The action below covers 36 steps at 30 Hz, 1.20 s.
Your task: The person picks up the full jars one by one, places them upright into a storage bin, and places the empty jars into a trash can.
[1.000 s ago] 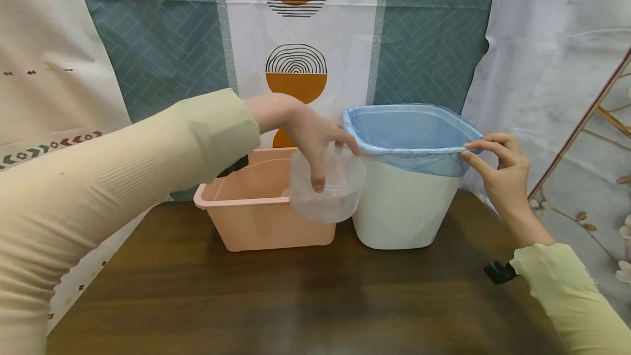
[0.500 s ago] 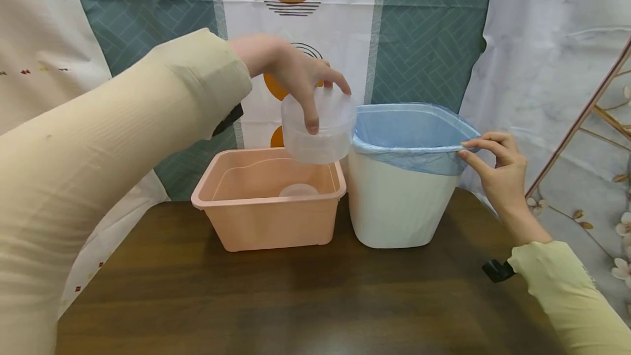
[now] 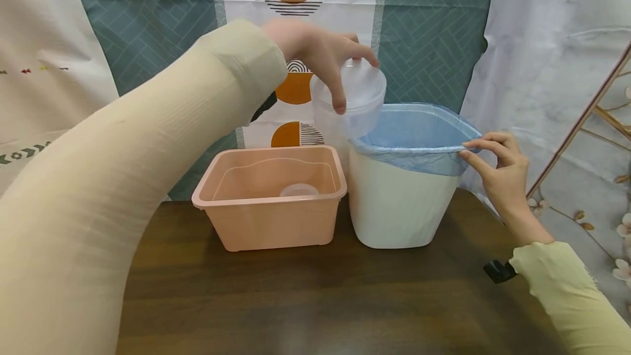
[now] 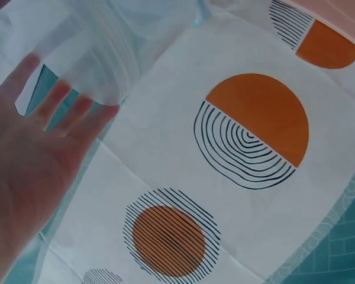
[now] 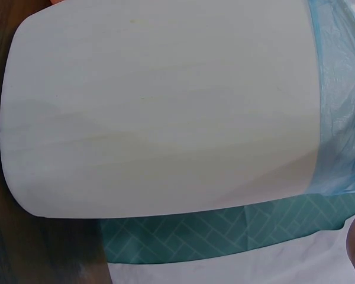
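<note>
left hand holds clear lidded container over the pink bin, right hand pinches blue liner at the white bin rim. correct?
Not quite. In the head view the left hand holds the clear lidded container over the near-left edge of the white bin, not over the pink bin. The rest stands: the right hand pinches the blue liner at the rim.

A clear round plastic container (image 3: pixel 348 97) with its lid on — held upright in the air above the left rim of the white plastic bin (image 3: pixel 401 201) lined with a blue bag (image 3: pixel 416 138).
</note>
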### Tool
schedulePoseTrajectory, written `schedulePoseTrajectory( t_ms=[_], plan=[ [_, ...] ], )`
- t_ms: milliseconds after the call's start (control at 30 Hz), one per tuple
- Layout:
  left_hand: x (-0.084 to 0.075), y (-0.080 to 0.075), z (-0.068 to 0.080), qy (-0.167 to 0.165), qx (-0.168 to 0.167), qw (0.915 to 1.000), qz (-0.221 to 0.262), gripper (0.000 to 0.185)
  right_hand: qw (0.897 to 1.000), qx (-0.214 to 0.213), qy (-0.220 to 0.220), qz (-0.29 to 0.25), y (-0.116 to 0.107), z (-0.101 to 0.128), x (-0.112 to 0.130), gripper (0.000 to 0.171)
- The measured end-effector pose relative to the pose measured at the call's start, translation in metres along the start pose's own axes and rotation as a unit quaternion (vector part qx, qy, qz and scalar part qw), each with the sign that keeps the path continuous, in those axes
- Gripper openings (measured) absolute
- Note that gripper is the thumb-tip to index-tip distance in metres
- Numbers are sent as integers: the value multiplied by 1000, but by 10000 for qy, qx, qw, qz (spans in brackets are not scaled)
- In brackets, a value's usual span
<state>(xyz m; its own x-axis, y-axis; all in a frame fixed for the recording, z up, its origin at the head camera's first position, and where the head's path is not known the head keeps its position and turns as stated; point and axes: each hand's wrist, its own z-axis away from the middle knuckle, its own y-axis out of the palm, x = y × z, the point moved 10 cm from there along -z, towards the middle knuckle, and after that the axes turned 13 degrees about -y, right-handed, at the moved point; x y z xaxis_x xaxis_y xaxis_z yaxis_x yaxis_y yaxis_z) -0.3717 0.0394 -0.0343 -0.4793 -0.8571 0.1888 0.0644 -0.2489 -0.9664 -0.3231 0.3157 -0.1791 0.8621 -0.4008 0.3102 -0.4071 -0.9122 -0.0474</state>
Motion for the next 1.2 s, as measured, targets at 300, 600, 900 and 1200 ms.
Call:
schedulePoseTrajectory(
  t_ms=[300, 600, 900, 1200],
  plan=[
    [-33, -8, -13, 343, -448, 9984, -88, 104, 9998, -49, -24, -179, -1, 0, 1, 17],
    [-56, -2, -33, 657, -859, 9937, 309, 105, 9998, -92, 18, -171, -3, 1, 0, 17],
    [-67, 21, -52, 793, -742, 9937, 261, 103, 9994, -167, -196, -236, -3, 1, 3, 15],
    [-70, 35, -63, 788, -583, 9947, 301, 100, 9996, -107, -77, -256, -1, 0, 6, 16]
  ],
)
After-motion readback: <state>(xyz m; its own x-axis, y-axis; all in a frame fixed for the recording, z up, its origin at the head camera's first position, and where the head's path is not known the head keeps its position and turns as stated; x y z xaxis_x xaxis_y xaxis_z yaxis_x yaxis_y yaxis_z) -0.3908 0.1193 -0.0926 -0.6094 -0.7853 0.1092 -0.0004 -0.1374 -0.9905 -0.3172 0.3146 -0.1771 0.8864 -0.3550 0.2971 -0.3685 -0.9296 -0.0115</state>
